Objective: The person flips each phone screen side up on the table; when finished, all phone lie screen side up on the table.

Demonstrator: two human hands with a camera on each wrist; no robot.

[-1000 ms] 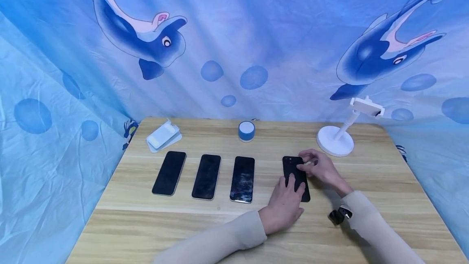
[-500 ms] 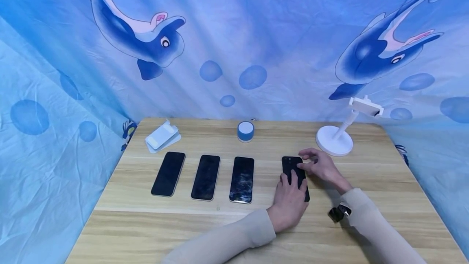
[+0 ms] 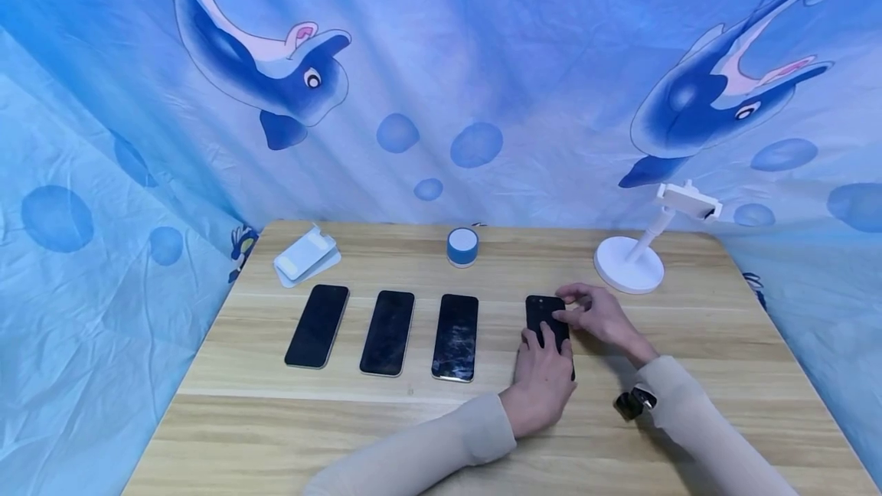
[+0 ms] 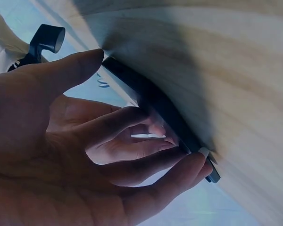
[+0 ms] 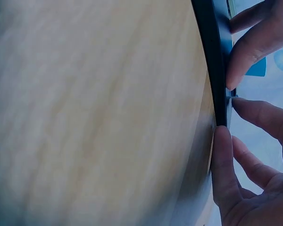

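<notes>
A black smartphone (image 3: pixel 534 318) lies face down at the table's right half, its camera lenses at the upper left corner. My left hand (image 3: pixel 540 385) covers its lower part from the near side, fingers spread over the back. In the left wrist view, thumb and little finger hold opposite edges of the phone (image 4: pixel 155 99), with other fingertips on its face. At the upper right corner, my right hand (image 3: pixel 602 318) pinches the phone between thumb and index finger. The right wrist view shows the thumb against the end of the phone's dark side (image 5: pixel 217 61).
Left of the hands lie three phones, screens up: one phone (image 3: pixel 455 337), a middle phone (image 3: pixel 387 333) and a far-left phone (image 3: pixel 318 326). A folded white stand (image 3: pixel 306 255), a blue-and-white cylinder (image 3: pixel 462 248) and a white phone holder (image 3: pixel 630 265) stand along the back.
The black phone has shifted slightly left, and the right hand with it. The left hand has moved up and closed in on the phone's lower edges.
</notes>
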